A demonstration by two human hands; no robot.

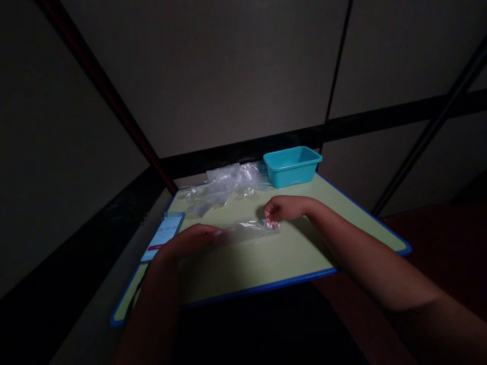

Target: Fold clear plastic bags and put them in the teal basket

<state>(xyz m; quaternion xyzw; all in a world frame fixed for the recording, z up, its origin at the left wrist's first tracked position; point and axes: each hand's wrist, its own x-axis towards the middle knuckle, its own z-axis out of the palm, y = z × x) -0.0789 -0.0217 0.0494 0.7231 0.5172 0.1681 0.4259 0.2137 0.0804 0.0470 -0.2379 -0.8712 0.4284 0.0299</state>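
A clear plastic bag (247,229) stretches between my two hands, low over the table. My left hand (196,235) pinches its left end, with a small pale bluish spot at the fingertips. At the other end my right hand (283,207) is closed, fingers pointing down onto the bag. A small pinkish, shiny bunch (272,224) shows just under the right fingers; whether it lies inside the bag or is crumpled plastic I cannot tell.
Several clear plastic bags (224,188) lie in a loose heap at the table's back left. A turquoise basket (292,172) stands at the back right. A phone (163,235) lies along the left edge. The pale green table (243,271) has a blue rim; walls close in behind.
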